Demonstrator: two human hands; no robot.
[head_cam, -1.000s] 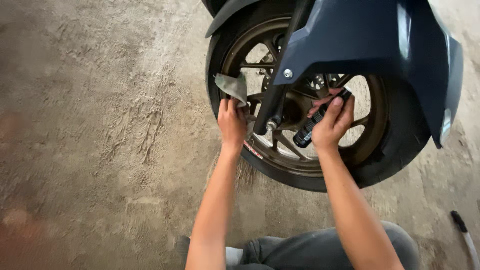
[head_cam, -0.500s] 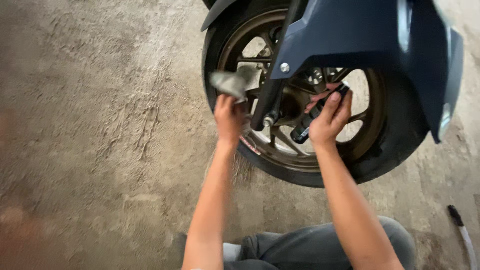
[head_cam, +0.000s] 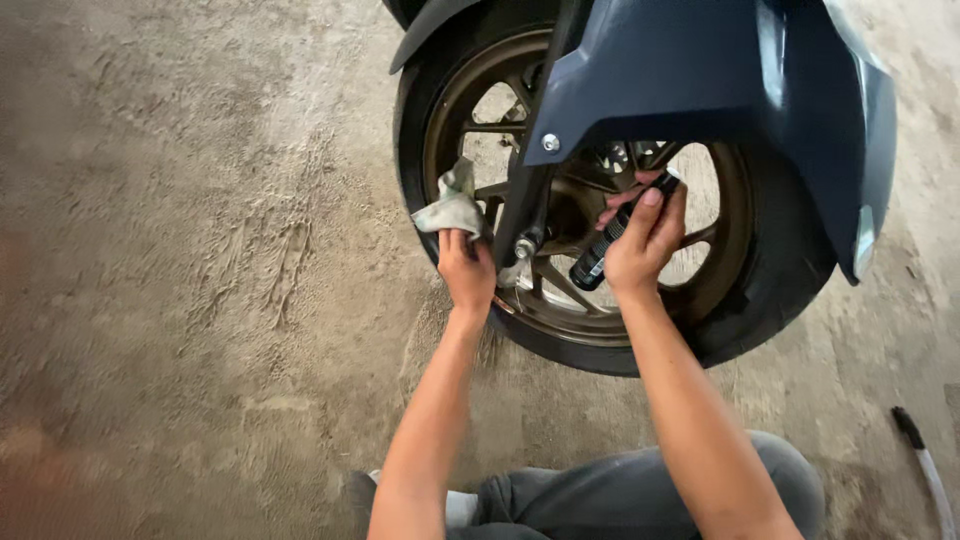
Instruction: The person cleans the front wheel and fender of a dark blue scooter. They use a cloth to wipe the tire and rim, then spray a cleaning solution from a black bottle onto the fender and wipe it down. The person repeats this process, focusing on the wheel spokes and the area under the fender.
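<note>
A motorcycle front wheel [head_cam: 770, 290] with a bronze spoked rim and black tyre stands under a dark blue fender [head_cam: 720, 90]. My left hand [head_cam: 465, 272] grips a grey-green rag [head_cam: 452, 203] and presses it against the rim's left side, next to the black fork leg [head_cam: 530, 200]. My right hand [head_cam: 645, 245] is closed around a small black spray can [head_cam: 600, 255], tilted with its top pointing up toward the wheel hub. Both forearms reach forward from below.
Rough concrete floor [head_cam: 200, 250] spreads to the left and in front. My bent leg in grey trousers [head_cam: 600, 490] lies at the bottom. A black-tipped hose or tool [head_cam: 920, 450] lies at the lower right edge.
My left hand with the rag has shifted slightly along the rim's left side. My right hand keeps the can by the hub. The view has drifted a little.
</note>
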